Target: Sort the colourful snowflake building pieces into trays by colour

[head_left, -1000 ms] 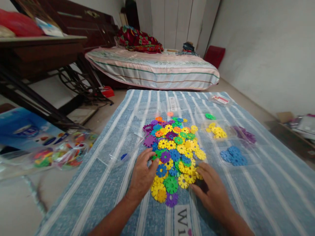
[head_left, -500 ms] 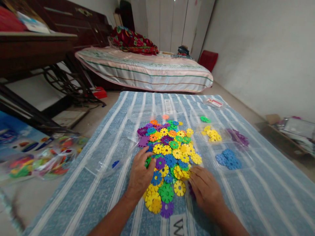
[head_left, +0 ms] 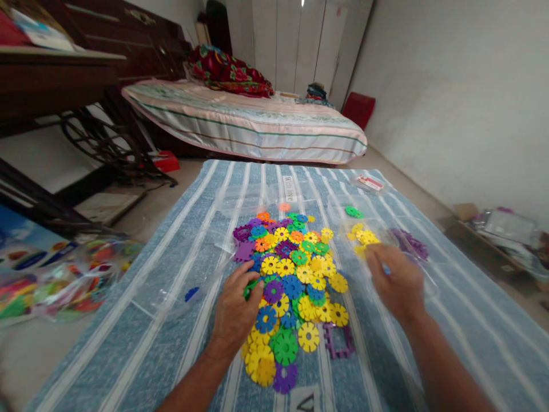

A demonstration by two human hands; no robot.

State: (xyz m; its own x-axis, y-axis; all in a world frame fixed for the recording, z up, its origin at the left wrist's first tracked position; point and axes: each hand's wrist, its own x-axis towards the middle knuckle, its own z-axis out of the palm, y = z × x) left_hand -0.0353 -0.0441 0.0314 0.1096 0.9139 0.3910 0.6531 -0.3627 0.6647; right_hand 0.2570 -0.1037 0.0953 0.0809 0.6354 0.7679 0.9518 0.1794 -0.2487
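Looking down on a blue striped cloth (head_left: 171, 297) spread over the floor. At its middle, a loose pile of flower-shaped plastic discs (head_left: 300, 269): yellow, blue, green, purple and orange, all mixed.

On the near left edge of that pile, the left hand (head_left: 234, 306), palm down. Fingers loosely apart, fingertips touching a green disc (head_left: 248, 289), not closed around it as far as can be seen.

Right of the pile, the right hand (head_left: 397, 280), lifted above a clear tray (head_left: 431, 286) and blurred with motion. Impossible to tell whether closed on a piece or empty. A fleck of blue showing at the knuckles.

Further right and far, small heaps already parted by colour:
- yellow discs (head_left: 364, 236) in clear packaging;
- purple pieces (head_left: 414, 245) just right of them;
- a single green disc (head_left: 354, 212) beyond.

Near the right forearm, flat on the cloth, a purple square frame (head_left: 338, 339). Left of the pile, a clear bag (head_left: 180, 280) with one blue piece inside.

Judging by the layout, sorting by colour, and not far along, with most pieces unsorted. For the next pick: choose one colour, pinch a single thin disc by its rim and lift it clear of its overlapping neighbours.

Beyond the cloth, a bed (head_left: 257, 123) far off and bags of bright toys (head_left: 68, 280) at the left.
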